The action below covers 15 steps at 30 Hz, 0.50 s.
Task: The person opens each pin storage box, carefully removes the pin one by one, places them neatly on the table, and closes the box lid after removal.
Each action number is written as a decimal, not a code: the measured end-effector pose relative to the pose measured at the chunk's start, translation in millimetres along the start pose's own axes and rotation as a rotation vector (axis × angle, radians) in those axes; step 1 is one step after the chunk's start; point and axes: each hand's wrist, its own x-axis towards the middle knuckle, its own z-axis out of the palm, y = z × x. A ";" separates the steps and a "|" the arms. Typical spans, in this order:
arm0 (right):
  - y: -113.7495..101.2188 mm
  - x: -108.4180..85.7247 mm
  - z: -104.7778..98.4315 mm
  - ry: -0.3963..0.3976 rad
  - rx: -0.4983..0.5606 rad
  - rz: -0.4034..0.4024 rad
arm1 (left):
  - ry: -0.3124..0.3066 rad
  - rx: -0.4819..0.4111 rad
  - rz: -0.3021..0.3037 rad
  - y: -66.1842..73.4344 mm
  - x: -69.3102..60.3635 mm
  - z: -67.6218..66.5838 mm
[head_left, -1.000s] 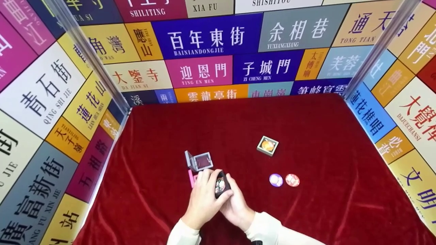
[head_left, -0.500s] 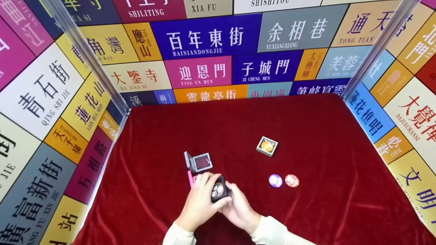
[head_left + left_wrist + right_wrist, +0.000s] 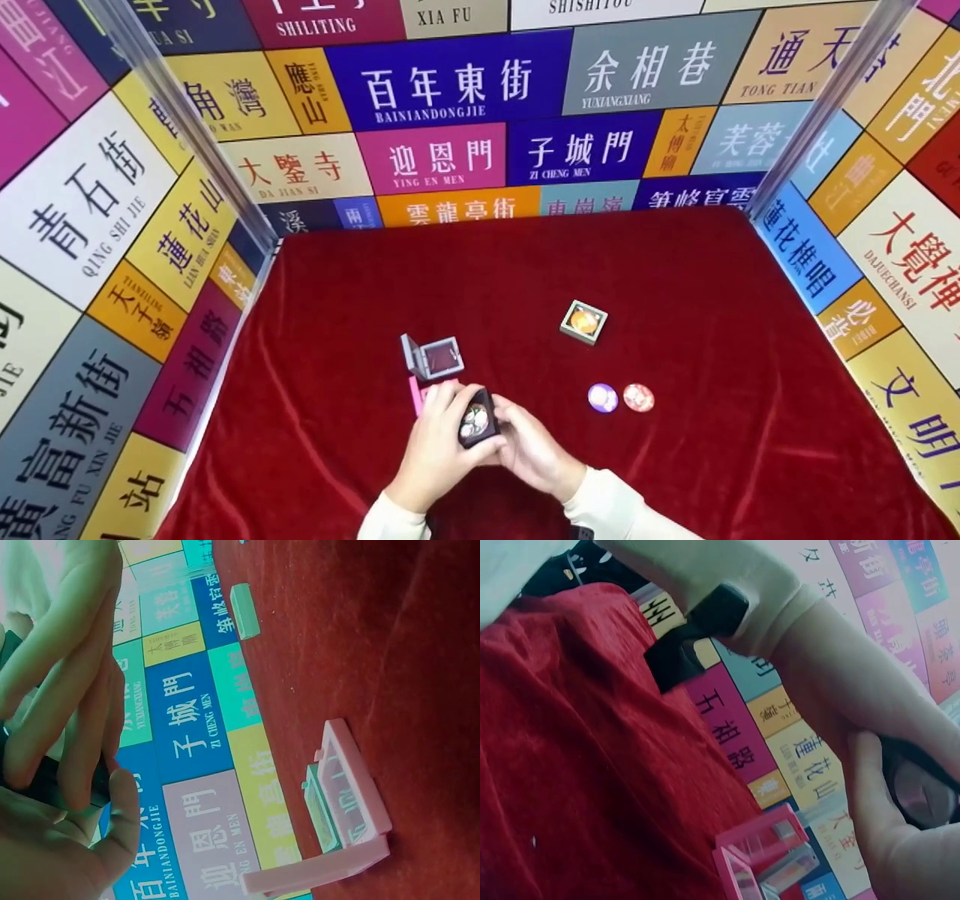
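A small square black box (image 3: 490, 433) with a round, flower-patterned badge (image 3: 474, 421) showing inside is held up between both hands over the red cloth. My left hand (image 3: 433, 448) grips its near and left sides, thumb along the lower edge. Behind the right side, my right hand (image 3: 538, 448) holds it too, its fingers partly hidden by the box. In the left wrist view, overlapping fingers (image 3: 64, 690) cover most of the black box. A thumb and the box's dark, shiny round face (image 3: 922, 791) appear in the right wrist view.
Beyond the left hand stand an open grey case (image 3: 441, 357) and an open pink case (image 3: 356, 780), partly covered in the head view. A pale green box (image 3: 583, 322) with an orange disc lies farther back. Right are a purple badge (image 3: 602, 398) and a red badge (image 3: 639, 398).
The black box has turned and come slightly lower and left in view, showing more of its round face. The right hand has shifted along its side. Cases and loose badges stay put.
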 end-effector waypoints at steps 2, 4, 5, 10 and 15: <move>-3.1 -0.1 -1.9 -0.022 -0.017 0.005 | -0.006 -0.005 0.013 -0.2 1.1 -1.0; -6.1 -0.4 -3.9 -0.037 -0.040 0.008 | -0.019 -0.006 0.020 -0.1 1.6 -2.1; -7.5 -0.6 -4.8 -0.043 -0.054 0.007 | -0.025 -0.005 0.024 0.1 1.9 -2.5; -11.8 -0.9 -9.7 -0.072 -0.093 -0.009 | -0.044 -0.008 0.028 2.3 2.5 -3.5; -13.7 -0.6 -13.3 -0.095 -0.077 -0.013 | -0.028 -0.024 0.026 2.8 1.9 -1.7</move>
